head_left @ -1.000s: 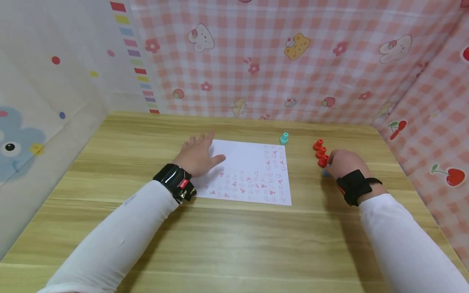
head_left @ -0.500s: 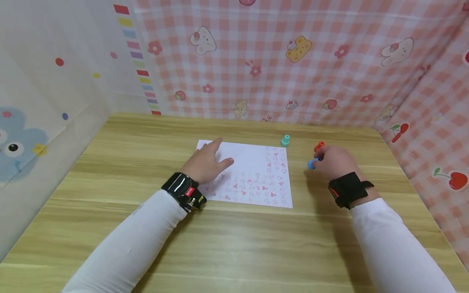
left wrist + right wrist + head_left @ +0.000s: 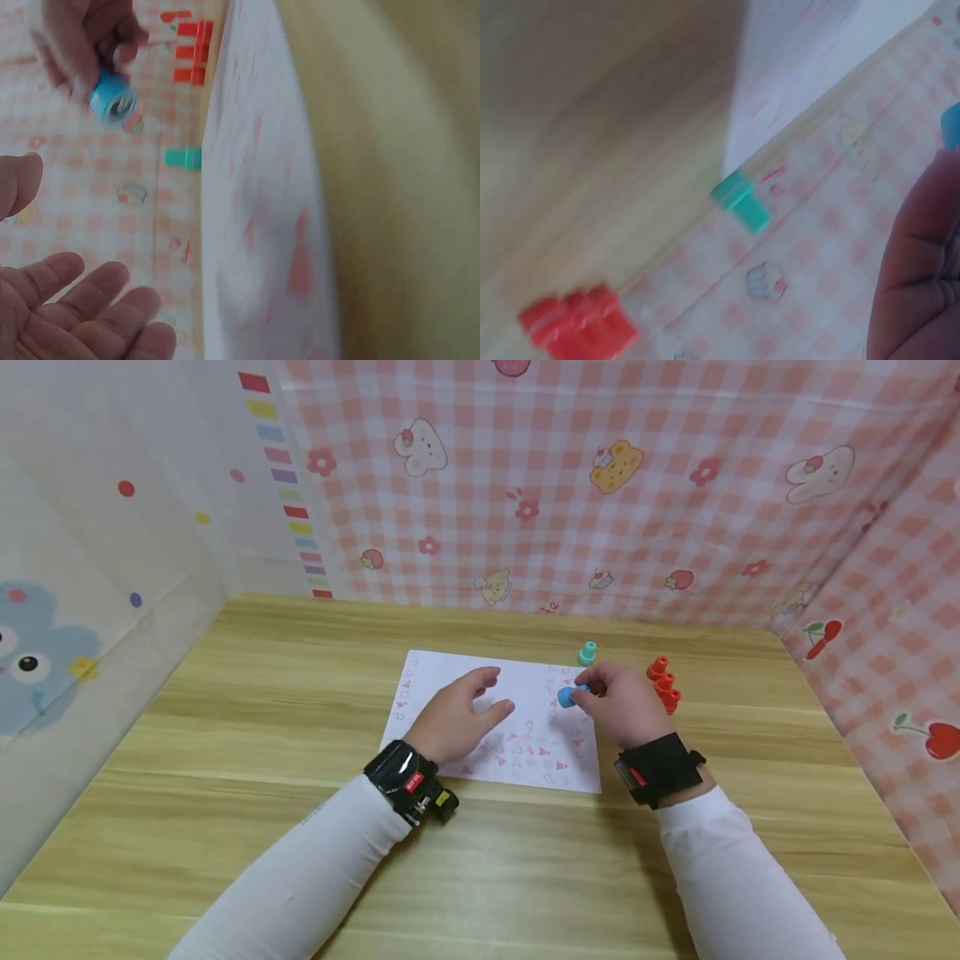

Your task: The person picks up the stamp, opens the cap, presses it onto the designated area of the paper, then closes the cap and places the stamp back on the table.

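Observation:
Between thumb and fingers my right hand (image 3: 628, 706) pinches a small blue stamp (image 3: 567, 697), held tilted over the right part of a white sheet of paper (image 3: 513, 681). The stamp's round end, with a dark design, faces the camera in the left wrist view (image 3: 114, 103). Rows of small red and pink printed marks run along the sheet's sides and lower part. My left hand (image 3: 456, 717) hovers above the paper's left and middle, fingers spread, thumb apart, holding nothing. In the right wrist view only a bit of the blue stamp (image 3: 951, 126) shows past the fingers.
A teal stamp (image 3: 587, 653) stands behind the paper's upper right corner. Right of my right hand is a row of red stamps (image 3: 659, 667). Fabric with pink checks (image 3: 480, 518) closes off the back and right of the wooden table (image 3: 480, 877); white fabric hangs at left.
My right hand has lifted the blue stamp from beside the red stamps and carried it left over the paper. The left hand has moved right across the sheet.

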A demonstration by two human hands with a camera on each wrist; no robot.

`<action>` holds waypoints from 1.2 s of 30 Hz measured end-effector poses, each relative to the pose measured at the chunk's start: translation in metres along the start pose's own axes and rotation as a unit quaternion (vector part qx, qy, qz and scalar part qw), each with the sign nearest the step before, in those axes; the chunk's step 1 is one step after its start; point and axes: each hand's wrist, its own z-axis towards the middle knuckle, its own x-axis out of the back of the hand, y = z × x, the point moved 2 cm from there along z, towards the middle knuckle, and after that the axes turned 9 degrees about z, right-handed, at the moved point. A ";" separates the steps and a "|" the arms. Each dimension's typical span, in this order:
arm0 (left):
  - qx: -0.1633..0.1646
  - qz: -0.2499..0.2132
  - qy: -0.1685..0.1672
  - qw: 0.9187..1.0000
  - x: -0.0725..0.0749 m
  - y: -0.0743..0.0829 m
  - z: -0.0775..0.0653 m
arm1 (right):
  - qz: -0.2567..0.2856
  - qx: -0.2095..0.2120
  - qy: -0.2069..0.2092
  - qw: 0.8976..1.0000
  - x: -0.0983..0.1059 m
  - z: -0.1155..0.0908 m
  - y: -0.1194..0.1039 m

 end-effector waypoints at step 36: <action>-0.039 -0.268 -0.002 0.963 -0.018 0.008 -0.003 | 0.137 0.047 -0.059 0.988 -0.044 -0.013 -0.019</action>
